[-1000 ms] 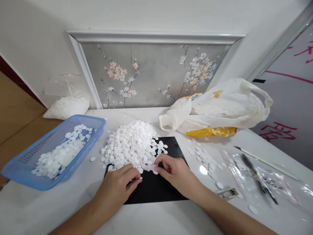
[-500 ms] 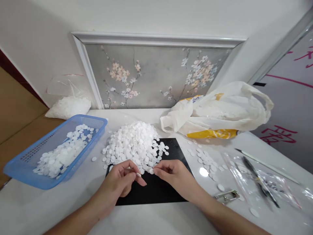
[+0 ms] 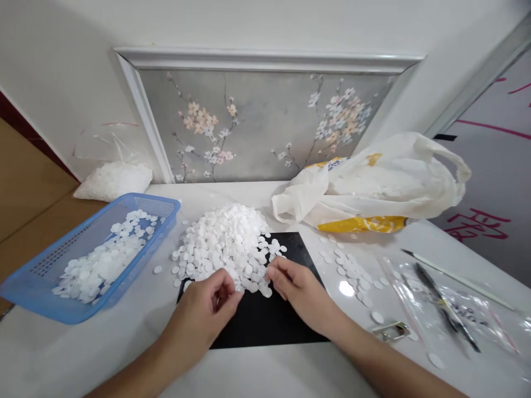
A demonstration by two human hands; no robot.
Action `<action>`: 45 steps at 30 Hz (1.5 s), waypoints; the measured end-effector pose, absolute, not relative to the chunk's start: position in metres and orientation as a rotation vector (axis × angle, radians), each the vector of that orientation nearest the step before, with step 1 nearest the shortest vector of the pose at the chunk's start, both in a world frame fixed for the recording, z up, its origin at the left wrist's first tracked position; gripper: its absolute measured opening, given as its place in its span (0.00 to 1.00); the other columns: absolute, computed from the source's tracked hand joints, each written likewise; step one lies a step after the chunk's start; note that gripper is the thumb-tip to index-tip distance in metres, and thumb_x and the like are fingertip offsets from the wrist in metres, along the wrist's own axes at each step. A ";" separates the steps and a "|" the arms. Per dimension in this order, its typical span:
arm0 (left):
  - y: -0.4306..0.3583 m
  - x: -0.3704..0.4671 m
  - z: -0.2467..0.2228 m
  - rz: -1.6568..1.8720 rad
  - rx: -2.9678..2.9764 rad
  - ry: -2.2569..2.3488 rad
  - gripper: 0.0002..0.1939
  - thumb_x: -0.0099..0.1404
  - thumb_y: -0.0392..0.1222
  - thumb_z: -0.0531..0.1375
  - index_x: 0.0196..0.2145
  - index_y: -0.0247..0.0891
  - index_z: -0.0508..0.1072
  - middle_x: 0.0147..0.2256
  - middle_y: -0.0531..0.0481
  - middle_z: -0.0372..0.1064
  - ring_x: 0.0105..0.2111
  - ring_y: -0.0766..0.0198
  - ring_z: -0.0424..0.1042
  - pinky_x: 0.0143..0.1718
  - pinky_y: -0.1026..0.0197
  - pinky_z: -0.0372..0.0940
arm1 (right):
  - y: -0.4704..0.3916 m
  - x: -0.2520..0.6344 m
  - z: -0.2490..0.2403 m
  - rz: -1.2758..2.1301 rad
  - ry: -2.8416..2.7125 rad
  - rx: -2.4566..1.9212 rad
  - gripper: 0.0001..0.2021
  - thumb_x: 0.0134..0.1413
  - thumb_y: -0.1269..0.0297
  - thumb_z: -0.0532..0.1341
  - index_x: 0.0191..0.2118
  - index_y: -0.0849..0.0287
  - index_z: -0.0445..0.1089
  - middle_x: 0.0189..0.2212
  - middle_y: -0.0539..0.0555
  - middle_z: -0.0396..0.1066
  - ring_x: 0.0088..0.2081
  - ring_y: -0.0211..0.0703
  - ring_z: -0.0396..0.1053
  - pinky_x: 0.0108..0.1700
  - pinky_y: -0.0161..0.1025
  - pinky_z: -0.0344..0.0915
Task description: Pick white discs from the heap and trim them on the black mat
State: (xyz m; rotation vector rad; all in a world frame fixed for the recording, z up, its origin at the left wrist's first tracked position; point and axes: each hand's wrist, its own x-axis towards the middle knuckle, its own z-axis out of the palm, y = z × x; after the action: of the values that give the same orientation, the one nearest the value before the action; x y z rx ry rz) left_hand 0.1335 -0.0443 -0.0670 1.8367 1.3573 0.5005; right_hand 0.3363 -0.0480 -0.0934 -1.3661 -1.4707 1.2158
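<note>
A heap of small white round discs [image 3: 226, 240] lies partly on a black mat [image 3: 269, 320] on the white table. My left hand [image 3: 205, 315] hovers over the mat's near left part, fingers curled together by the heap's near edge; whether a disc sits between the fingertips I cannot tell. My right hand [image 3: 298, 290] rests on the mat with its fingertips touching loose discs at the heap's near right edge. A blue plastic basket [image 3: 37, 290] at the left holds several more discs.
A white and yellow plastic bag [image 3: 373, 188] lies at the back right. Scattered discs [image 3: 348, 271], clear zip bags with a pen [image 3: 446, 307], a small metal clip [image 3: 388, 330] and a thin stick [image 3: 456, 279] lie at the right. A clear bag of discs [image 3: 112, 179] sits at the far left.
My left hand turned from palm partly up to fingers curled down near the heap. My right hand moved a little forward into the loose discs.
</note>
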 end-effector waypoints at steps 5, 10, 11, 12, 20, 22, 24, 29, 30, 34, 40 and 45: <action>-0.044 0.134 -0.080 0.302 2.495 1.413 0.06 0.66 0.38 0.53 0.37 0.43 0.69 0.30 0.54 0.71 0.28 0.62 0.70 0.28 0.63 0.55 | -0.055 0.328 -0.098 0.750 -2.020 -1.528 0.07 0.59 0.66 0.54 0.38 0.55 0.69 0.20 0.47 0.64 0.21 0.39 0.61 0.26 0.34 0.54; -0.041 0.133 -0.087 0.264 2.613 1.416 0.05 0.66 0.38 0.54 0.38 0.43 0.70 0.33 0.53 0.74 0.31 0.61 0.73 0.29 0.62 0.58 | -0.055 0.325 -0.102 0.641 -2.098 -1.545 0.07 0.58 0.69 0.57 0.39 0.55 0.71 0.23 0.49 0.70 0.23 0.40 0.67 0.27 0.34 0.56; -0.041 0.133 -0.087 0.280 2.621 1.409 0.05 0.66 0.38 0.54 0.37 0.42 0.70 0.32 0.54 0.73 0.30 0.61 0.73 0.29 0.63 0.58 | -0.055 0.325 -0.103 0.644 -2.087 -1.527 0.06 0.58 0.69 0.57 0.38 0.55 0.72 0.24 0.49 0.72 0.24 0.41 0.68 0.27 0.34 0.57; -0.042 0.132 -0.088 0.299 2.628 1.397 0.05 0.66 0.37 0.54 0.36 0.42 0.70 0.31 0.54 0.73 0.30 0.62 0.73 0.29 0.63 0.58 | -0.054 0.326 -0.104 0.653 -2.073 -1.504 0.06 0.57 0.70 0.58 0.36 0.56 0.72 0.25 0.50 0.73 0.26 0.41 0.69 0.28 0.34 0.59; -0.044 0.132 -0.083 0.332 2.648 1.301 0.12 0.67 0.36 0.50 0.30 0.40 0.71 0.26 0.52 0.70 0.27 0.63 0.69 0.27 0.63 0.56 | -0.057 0.330 -0.101 0.775 -2.031 -1.353 0.10 0.57 0.72 0.57 0.34 0.54 0.76 0.29 0.51 0.76 0.31 0.41 0.72 0.34 0.35 0.63; -0.045 0.131 -0.080 0.288 2.608 1.279 0.11 0.66 0.35 0.50 0.30 0.40 0.70 0.28 0.52 0.71 0.28 0.63 0.70 0.28 0.63 0.56 | -0.058 0.331 -0.099 0.821 -2.020 -1.360 0.08 0.55 0.72 0.59 0.30 0.55 0.75 0.28 0.51 0.75 0.29 0.41 0.71 0.32 0.35 0.63; -0.046 0.131 -0.079 0.256 2.547 1.252 0.11 0.65 0.34 0.50 0.30 0.41 0.70 0.29 0.52 0.71 0.28 0.63 0.70 0.28 0.63 0.56 | -0.057 0.331 -0.097 0.874 -1.996 -1.368 0.08 0.52 0.73 0.61 0.27 0.55 0.74 0.26 0.50 0.74 0.28 0.40 0.70 0.31 0.35 0.62; -0.047 0.129 -0.081 0.285 2.410 1.217 0.08 0.63 0.35 0.54 0.29 0.42 0.71 0.28 0.53 0.72 0.27 0.63 0.70 0.28 0.64 0.54 | -0.057 0.335 -0.094 0.962 -1.945 -1.415 0.07 0.51 0.72 0.61 0.27 0.54 0.72 0.23 0.47 0.72 0.26 0.39 0.68 0.30 0.34 0.59; -0.047 0.128 -0.080 0.307 2.383 1.240 0.07 0.63 0.36 0.54 0.30 0.43 0.71 0.26 0.54 0.71 0.25 0.64 0.68 0.26 0.64 0.53 | -0.057 0.335 -0.093 0.950 -1.939 -1.438 0.06 0.52 0.71 0.61 0.28 0.54 0.73 0.22 0.46 0.71 0.25 0.39 0.67 0.29 0.34 0.58; -0.049 0.127 -0.075 0.298 2.323 1.334 0.10 0.63 0.35 0.51 0.38 0.46 0.69 0.18 0.59 0.63 0.17 0.66 0.60 0.22 0.64 0.48 | -0.058 0.336 -0.092 0.917 -1.970 -1.447 0.05 0.54 0.68 0.61 0.32 0.53 0.75 0.24 0.48 0.73 0.25 0.40 0.67 0.29 0.35 0.57; -0.048 0.128 -0.072 0.217 2.349 1.371 0.06 0.64 0.38 0.53 0.35 0.44 0.70 0.25 0.55 0.70 0.24 0.63 0.68 0.26 0.64 0.52 | -0.061 0.332 -0.092 0.952 -1.897 -1.484 0.06 0.50 0.72 0.61 0.26 0.56 0.72 0.17 0.45 0.63 0.20 0.35 0.57 0.24 0.33 0.51; -0.045 0.130 -0.078 0.187 2.332 1.371 0.05 0.64 0.42 0.55 0.34 0.43 0.71 0.30 0.51 0.74 0.30 0.58 0.71 0.29 0.63 0.54 | -0.060 0.334 -0.087 1.158 -1.732 -1.476 0.06 0.49 0.67 0.62 0.24 0.57 0.67 0.15 0.43 0.53 0.20 0.33 0.50 0.22 0.32 0.46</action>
State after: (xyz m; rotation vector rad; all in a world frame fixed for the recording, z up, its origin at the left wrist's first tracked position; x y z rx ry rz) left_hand 0.1304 -0.0452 -0.0783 2.3320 1.3712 0.1872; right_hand 0.3344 -0.0605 -0.0869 -1.4763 -1.7324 1.1582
